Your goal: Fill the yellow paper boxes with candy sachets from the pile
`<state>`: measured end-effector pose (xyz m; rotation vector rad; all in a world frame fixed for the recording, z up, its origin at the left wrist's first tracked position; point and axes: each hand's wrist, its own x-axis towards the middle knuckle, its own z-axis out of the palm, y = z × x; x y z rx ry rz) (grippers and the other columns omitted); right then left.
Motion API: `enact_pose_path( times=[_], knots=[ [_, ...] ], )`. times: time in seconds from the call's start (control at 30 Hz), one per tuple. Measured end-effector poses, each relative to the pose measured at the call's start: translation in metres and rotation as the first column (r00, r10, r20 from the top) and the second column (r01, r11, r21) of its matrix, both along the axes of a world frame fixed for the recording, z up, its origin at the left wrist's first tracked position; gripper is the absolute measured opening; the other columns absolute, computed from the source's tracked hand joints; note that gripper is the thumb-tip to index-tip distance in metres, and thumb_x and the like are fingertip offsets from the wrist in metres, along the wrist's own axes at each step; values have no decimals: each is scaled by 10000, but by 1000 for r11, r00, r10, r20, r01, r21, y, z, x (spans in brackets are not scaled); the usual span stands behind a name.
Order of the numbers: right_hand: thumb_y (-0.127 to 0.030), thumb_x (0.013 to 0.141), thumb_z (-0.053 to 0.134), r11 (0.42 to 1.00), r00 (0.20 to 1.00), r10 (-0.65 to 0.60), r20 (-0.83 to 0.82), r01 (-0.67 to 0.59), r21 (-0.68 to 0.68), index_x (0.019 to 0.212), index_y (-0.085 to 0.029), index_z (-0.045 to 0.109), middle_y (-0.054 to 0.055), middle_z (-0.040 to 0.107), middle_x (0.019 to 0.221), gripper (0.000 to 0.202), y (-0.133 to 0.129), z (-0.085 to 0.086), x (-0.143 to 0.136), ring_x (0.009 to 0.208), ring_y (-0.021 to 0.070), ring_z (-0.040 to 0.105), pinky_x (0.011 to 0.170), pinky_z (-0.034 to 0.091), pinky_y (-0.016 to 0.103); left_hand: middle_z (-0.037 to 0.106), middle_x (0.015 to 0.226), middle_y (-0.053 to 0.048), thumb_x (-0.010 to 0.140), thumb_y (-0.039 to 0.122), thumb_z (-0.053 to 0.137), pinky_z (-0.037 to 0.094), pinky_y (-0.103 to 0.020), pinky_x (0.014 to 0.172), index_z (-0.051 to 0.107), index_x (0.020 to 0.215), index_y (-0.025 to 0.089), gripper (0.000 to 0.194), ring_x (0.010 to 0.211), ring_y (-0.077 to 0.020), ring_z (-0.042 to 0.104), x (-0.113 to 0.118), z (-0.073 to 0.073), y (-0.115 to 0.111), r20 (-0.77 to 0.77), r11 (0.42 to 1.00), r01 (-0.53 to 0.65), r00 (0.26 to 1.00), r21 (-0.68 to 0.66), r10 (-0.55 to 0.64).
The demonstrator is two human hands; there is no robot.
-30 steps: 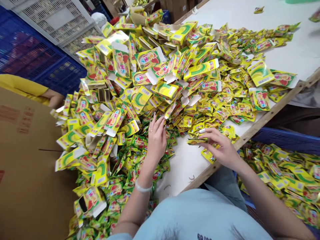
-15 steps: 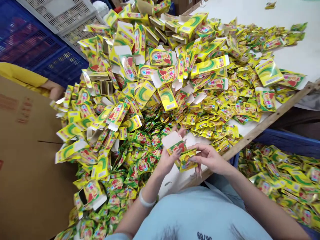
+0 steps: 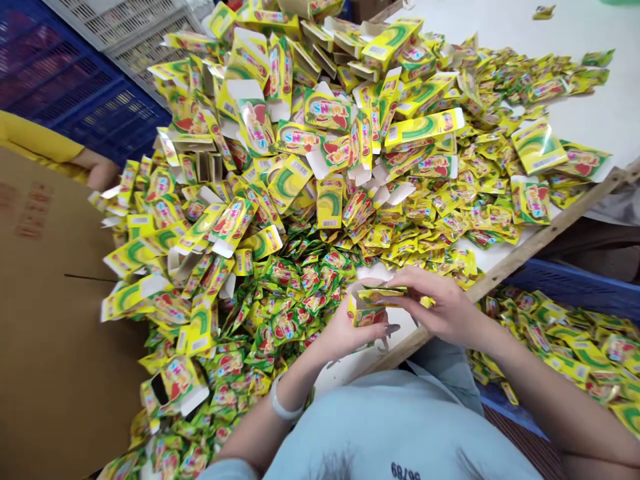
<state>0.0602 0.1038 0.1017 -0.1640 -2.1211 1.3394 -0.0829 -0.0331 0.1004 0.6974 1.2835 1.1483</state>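
Note:
My left hand [image 3: 350,330] is closed round a small yellow-green candy box [image 3: 367,315] with a watermelon print, its open end tilted up and toward my right hand. My right hand [image 3: 440,303] pinches small candy packets [image 3: 387,292] at the mouth of the box; how far inside they reach is hard to tell. Just beyond and left of my hands lies a heap of green candy packets [image 3: 295,307]. Yellow candy packets [image 3: 440,233] are heaped behind my right hand.
Many candy boxes [image 3: 327,110] are piled across the table [image 3: 590,27]. A wooden edge [image 3: 540,243] runs along its right side. A blue crate [image 3: 575,287] of packets stands at right. At left are a cardboard carton [image 3: 50,347], stacked crates [image 3: 90,80] and another person's hand [image 3: 103,173].
The box has turned its open end toward my right hand. My right hand has moved up and right, bringing the packets to the opening.

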Motion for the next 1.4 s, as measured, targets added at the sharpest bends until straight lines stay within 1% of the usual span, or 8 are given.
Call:
enact_pose_path(
  times=[0.27, 0.47, 0.7, 0.83, 1.0, 1.13, 1.27, 1.4],
  knots=[
    [-67, 925, 525, 933, 909, 286, 302, -336, 129, 1073, -190, 669, 74, 697, 1043, 240, 10, 25, 2, 960, 173, 660, 842, 522, 283, 581, 927, 1, 777, 265, 760, 481, -300, 795, 364, 1415, 238, 752, 793, -141, 560, -8, -6, -5, -186, 975, 209, 958, -70, -219],
    [-177, 950, 546, 995, 983, 83, 164, -92, 49, 890, -183, 671, 52, 674, 796, 139, -1, -8, 12, 722, 152, 634, 636, 494, 238, 608, 957, -21, 758, 287, 771, 500, -303, 759, 303, 1464, 227, 849, 810, -160, 587, -13, -14, -7, -87, 946, 319, 943, -54, -323],
    [-260, 1016, 414, 909, 879, 393, 270, -327, -257, 1016, -256, 699, 18, 722, 854, 284, -20, -25, 26, 518, 126, 623, 579, 542, 273, 624, 1263, -107, 760, 326, 777, 430, -412, 1053, 228, 1538, 218, 959, 1161, -260, 601, 2, -18, -5, -201, 941, 332, 920, -63, -338],
    [-247, 963, 528, 989, 958, 145, 247, -145, -20, 906, -280, 713, 28, 708, 825, 196, 11, -17, 31, 747, 203, 689, 657, 566, 326, 494, 1450, -143, 767, 393, 775, 397, -415, 1093, 228, 1541, 226, 962, 1291, -287, 520, 1, -15, 7, -455, 965, 264, 858, -8, -238],
    [-344, 915, 622, 682, 752, -659, 12, 590, 431, 1071, -162, 678, 144, 704, 1069, 246, 98, 2, 33, 957, 264, 672, 792, 535, 394, 570, 1314, -192, 892, 326, 601, 340, -515, 1097, 529, 1346, 146, 493, 1280, -347, 481, -38, -27, 26, -978, 995, -60, 187, 83, 93],
    [-320, 950, 526, 594, 732, -672, 115, 440, 673, 1226, -126, 602, 175, 659, 1168, 346, 109, -4, 15, 1083, 298, 607, 837, 503, 410, 602, 1261, -247, 869, 272, 588, 368, -524, 1053, 566, 1298, 37, 489, 1243, -397, 503, -60, -46, 31, -985, 986, -163, -162, -33, -60],
    [-276, 892, 592, 660, 822, -453, 344, 50, 750, 1131, -151, 672, 172, 642, 1178, 282, 81, -30, -1, 1076, 326, 557, 863, 474, 450, 695, 1172, -193, 924, 235, 485, 402, -507, 1023, 649, 1212, 98, 359, 1214, -352, 565, -68, -47, 27, -992, 993, -112, -123, -18, -32],
    [-164, 898, 556, 751, 859, -434, 272, 179, 635, 900, -203, 736, 143, 652, 1225, 184, 71, -42, -2, 1148, 330, 542, 897, 457, 495, 720, 1177, -130, 967, 266, 426, 381, -517, 1061, 709, 1075, 177, 315, 1267, -301, 545, -72, -30, 22, -975, 978, -113, 118, 173, 186]
  ],
)
